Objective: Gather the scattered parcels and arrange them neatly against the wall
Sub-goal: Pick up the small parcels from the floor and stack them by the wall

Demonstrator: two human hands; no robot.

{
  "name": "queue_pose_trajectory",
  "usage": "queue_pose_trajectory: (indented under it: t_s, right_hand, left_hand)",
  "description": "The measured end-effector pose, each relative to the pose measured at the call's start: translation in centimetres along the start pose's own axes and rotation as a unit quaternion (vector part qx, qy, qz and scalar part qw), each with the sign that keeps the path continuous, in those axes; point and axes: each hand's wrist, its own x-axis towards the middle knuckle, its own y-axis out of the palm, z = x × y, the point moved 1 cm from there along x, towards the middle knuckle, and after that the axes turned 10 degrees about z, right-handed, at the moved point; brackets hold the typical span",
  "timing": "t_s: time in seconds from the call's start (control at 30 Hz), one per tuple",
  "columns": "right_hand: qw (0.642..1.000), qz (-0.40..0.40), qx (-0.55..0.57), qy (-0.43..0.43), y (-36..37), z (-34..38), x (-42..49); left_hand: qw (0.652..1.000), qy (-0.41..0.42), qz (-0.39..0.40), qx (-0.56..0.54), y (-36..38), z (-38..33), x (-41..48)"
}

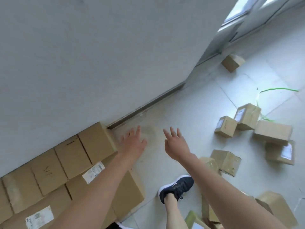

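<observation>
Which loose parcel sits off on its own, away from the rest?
The small box by the door frame; the other loose parcels lie bunched together on the floor.

No legible text. White labels (93,172) on parcels (97,141) blurred; pen scrawl (47,171) on one parcel unreadable.

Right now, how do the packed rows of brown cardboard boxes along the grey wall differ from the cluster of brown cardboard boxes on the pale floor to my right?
The packed rows stand against the wall; the cluster lies away from it on open floor. The packed rows' boxes sit side by side, aligned; the cluster's boxes point different ways, some tilted. Both are plain brown cardboard, some bearing white labels.
</observation>
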Motion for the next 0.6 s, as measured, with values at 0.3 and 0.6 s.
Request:
queue_pose_trajectory:
  t_s: [0.3,0.6]
  right_hand:
    - [0.969,0.016,0.158,0.189,-4.3,-26.3,-9.3]
    - [0.884,-0.036,0.311,0.348,-4.1,-46.0,-19.6]
  left_hand:
    - [0.989,0.06,0.082,0.111,0.1,-25.5,3.7]
    - [0.937,0.205,0.062,0.276,3.4,-50.2,6.8]
